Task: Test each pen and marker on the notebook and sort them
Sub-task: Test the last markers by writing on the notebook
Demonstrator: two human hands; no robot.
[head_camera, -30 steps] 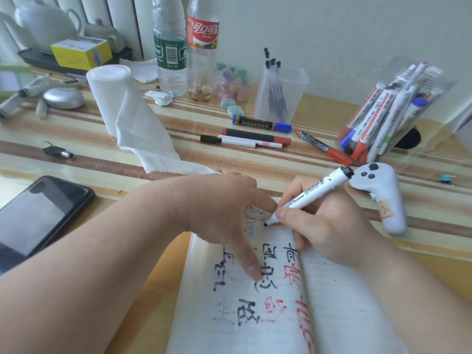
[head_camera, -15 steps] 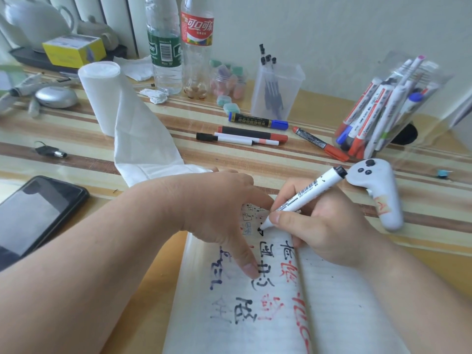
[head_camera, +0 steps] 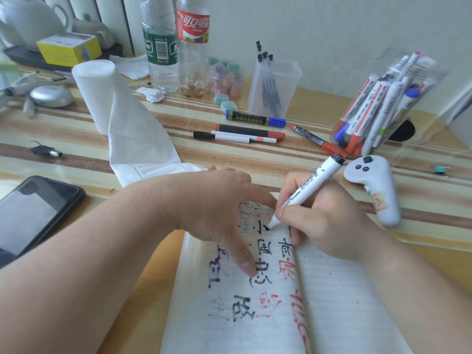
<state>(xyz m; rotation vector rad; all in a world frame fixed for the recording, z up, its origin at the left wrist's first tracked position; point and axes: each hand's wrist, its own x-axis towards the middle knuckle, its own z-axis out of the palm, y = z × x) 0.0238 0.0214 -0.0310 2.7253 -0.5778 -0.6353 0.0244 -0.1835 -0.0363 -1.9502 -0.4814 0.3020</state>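
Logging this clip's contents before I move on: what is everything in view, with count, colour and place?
notebook: 1, white lined, open at near edge, ink tests on left page
marker: 1, white, black end, tip at the page
loose markers: 5, mixed colours, lying mid-table
marker tub: 1, clear, far right, many markers
pen cup: 1, clear, black pens, centre back
bottles: 2, clear, green and red labels, back
tissue roll: 1, white, left of centre
phone: 1, black, left edge
controller: 1, white, right of notebook
left hand: presses left page
right hand: grips marker
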